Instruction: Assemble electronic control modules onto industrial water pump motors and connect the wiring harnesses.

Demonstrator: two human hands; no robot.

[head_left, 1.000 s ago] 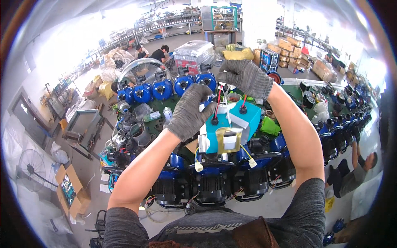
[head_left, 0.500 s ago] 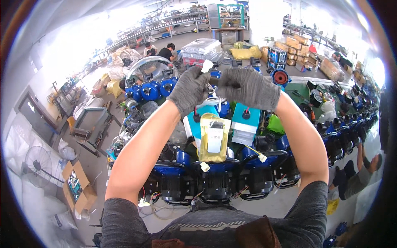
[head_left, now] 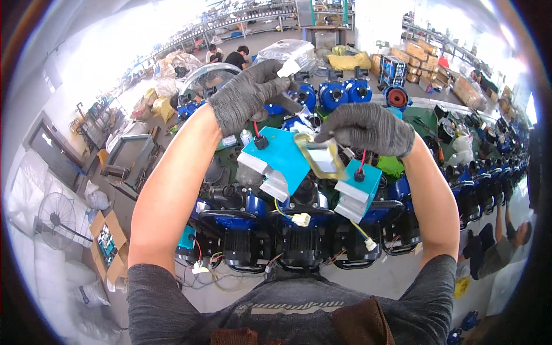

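In grey gloves, my left hand (head_left: 253, 92) is raised, its fingers closed on a white plug connector (head_left: 288, 68). A red wire runs from under this hand to a tilted teal box (head_left: 282, 155) with a finned metal side. My right hand (head_left: 368, 127) is curled over a second teal box (head_left: 363, 183), whose red wire goes up behind the glove; what its fingers grip is hidden. At its fingertips hangs a blurred, yellow-edged clear pouch (head_left: 325, 160). Pale plugs dangle below: one connector (head_left: 301, 219) under the left box, another connector (head_left: 371, 244) under the right.
Below the boxes stands a row of black-and-blue motor units (head_left: 302, 244) in tube frames, continuing right. Blue pump heads (head_left: 333, 95) line the bench's far side. At left are a fan (head_left: 56, 217) and an open carton (head_left: 109, 247). Another person (head_left: 506, 247) is at right.
My hands have moved apart, the left up and left, the right lower and right. Both teal boxes have shifted and tilted. The pouch has swung up and right, close to my right fingertips.
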